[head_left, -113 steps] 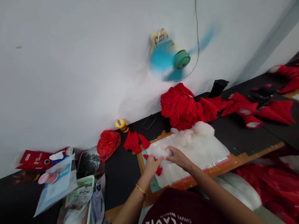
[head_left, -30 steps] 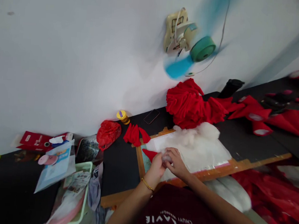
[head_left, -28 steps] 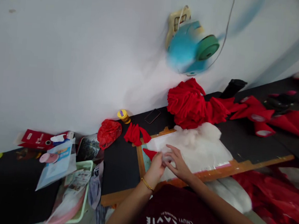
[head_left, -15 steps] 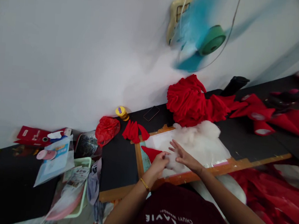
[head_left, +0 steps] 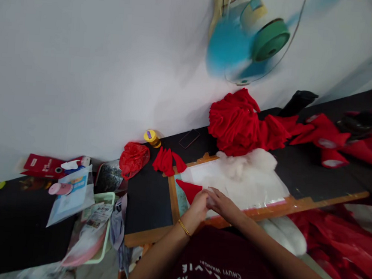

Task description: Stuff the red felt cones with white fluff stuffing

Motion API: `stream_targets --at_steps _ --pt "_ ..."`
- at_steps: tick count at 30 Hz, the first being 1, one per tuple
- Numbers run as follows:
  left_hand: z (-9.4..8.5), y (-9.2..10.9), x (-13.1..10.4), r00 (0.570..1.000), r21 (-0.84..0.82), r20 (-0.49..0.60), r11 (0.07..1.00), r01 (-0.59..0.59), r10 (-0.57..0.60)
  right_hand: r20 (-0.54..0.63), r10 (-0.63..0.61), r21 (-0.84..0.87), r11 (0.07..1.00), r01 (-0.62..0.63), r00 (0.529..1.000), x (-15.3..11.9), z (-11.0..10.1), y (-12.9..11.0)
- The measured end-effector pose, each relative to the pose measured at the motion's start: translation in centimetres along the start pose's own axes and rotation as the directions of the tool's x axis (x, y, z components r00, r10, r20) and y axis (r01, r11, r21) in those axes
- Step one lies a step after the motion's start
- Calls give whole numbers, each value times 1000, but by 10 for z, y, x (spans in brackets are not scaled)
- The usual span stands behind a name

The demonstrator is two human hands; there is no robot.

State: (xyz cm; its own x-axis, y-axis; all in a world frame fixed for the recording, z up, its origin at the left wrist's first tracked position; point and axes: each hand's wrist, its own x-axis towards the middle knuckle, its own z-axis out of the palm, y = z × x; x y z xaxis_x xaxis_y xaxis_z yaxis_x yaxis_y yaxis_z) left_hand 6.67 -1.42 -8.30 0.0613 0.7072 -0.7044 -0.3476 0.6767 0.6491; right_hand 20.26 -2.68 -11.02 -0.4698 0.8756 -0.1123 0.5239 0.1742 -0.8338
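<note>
My left hand [head_left: 199, 204] is closed around the wide end of a small red fabric cone [head_left: 188, 190], whose tip points left. Against it, at the cone's mouth, my right hand [head_left: 222, 203] has its fingers drawn together on a tuft of white stuffing [head_left: 213, 196], mostly covered by the fingers. Beyond the hands, a fluffy heap of white stuffing [head_left: 261, 161] lies on a clear plastic-covered sheet [head_left: 266, 186].
A big pile of red fabric pieces [head_left: 234, 122] sits behind the stuffing. Several small red cones [head_left: 166, 161] lie left, near a yellow-lidded jar [head_left: 153, 138], a phone [head_left: 189, 139] and a red plastic bag [head_left: 134, 160]. A fan [head_left: 261, 40] spins on the wall.
My right hand has come left and down from above the stuffing, its spread fingers closing onto the tuft beside my left hand. The left hand keeps the red cone. The view has shifted slightly.
</note>
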Motion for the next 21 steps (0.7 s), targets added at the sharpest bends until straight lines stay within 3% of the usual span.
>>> stream_targets --at_steps 3,6,9,12,15,18,21 --pt "-4 -13 -7 996 59 64 996 60 -64 12 21 67 997 -22 1000 -7 4 12" --pt "-21 -25 -13 998 376 44 925 -53 39 -37 78 151 986 -71 996 -12 7 25" --pt "-43 -31 -12 973 605 -17 777 -174 230 -138 239 243 949 -201 961 -14 4 37" --pt "-65 -36 -3 936 723 -38 656 -215 349 -182 438 352 865 -358 880 -16 -3 42" --pt "-81 -41 8 907 906 6 381 -183 422 -187 516 404 816 -413 836 -20 -9 42" --pt "-91 -45 17 889 980 75 133 -150 452 -160 528 412 804 -430 834 -24 -9 39" --pt "-93 -44 24 889 975 109 124 -182 445 -113 537 407 793 -454 836 -27 -5 37"
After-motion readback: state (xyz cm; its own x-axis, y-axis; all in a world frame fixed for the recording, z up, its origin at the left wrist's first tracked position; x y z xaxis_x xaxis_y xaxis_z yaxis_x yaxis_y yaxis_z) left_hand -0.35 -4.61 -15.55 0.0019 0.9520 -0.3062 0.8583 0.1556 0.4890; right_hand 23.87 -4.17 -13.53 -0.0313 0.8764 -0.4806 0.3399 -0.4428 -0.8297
